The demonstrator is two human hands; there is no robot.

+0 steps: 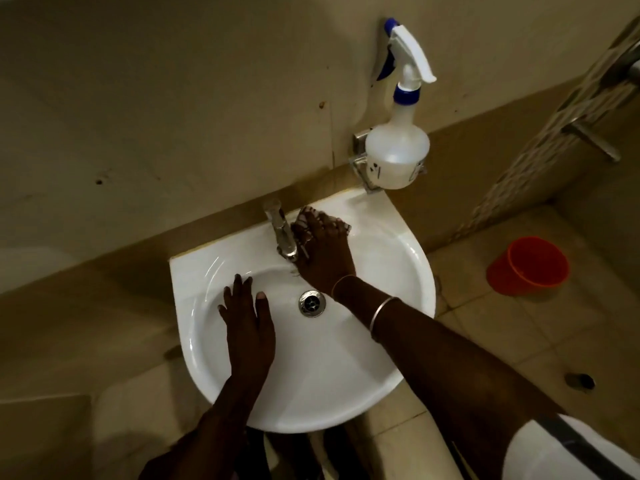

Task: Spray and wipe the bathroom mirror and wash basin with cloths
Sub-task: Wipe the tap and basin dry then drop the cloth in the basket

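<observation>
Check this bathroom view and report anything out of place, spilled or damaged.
Nothing looks spilled or broken. The spray bottle sits in a small metal wall holder above the wash basin, which it looks too big for. Dark spots mark the wall; an orange bucket stands on the floor.

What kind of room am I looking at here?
Most likely a small tiled bathroom: a white wall-mounted wash basin with a chrome tap, a spray bottle on a wall holder, and an orange bucket on the tiled floor.

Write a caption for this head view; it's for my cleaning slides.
Right hand wipes beside the tap while left hand rests flat in the wash basin.
</observation>
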